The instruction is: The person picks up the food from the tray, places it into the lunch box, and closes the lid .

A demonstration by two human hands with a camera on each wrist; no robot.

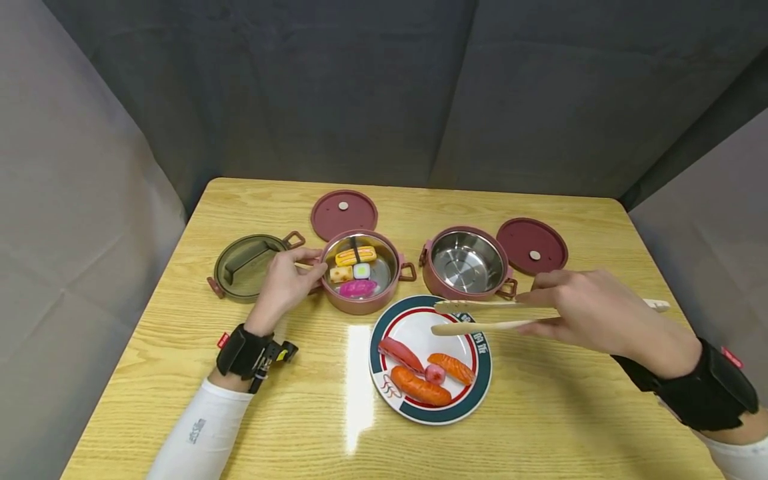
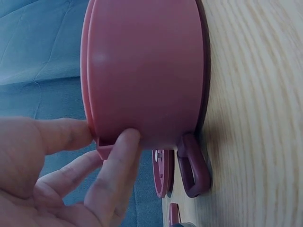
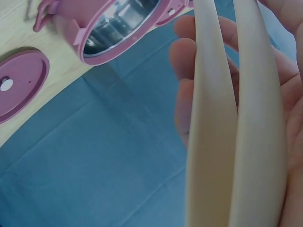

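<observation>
Holding: wooden tongs gripped in right hand, fingers curled round both arms, tips slightly apart and bare, hanging over far rim of plate.
Tongs, right wrist view: two pale arms side by side against palm, fingers wrapped behind.
Steadying: left hand on near-left side of filled pink pot, fingers bent against wall.
Left wrist view: thumb and fingertips pressed on pot wall by its small side tab; dark handle loop just beside.
Filled pot contents: yellow egg piece, small yellow block, white roll, pink piece.
Plate contents: red tuna piece, orange salmon piece, long orange piece, small pink piece, all on near half.
Empty pink pot: just beyond plate, steel inside bare, near right hand.
Lids: one dark red lid behind filled pot, another right of empty pot, both flat.
Olive container: left of left hand, near it.
Support: wooden table, grey cloth backdrop.
</observation>
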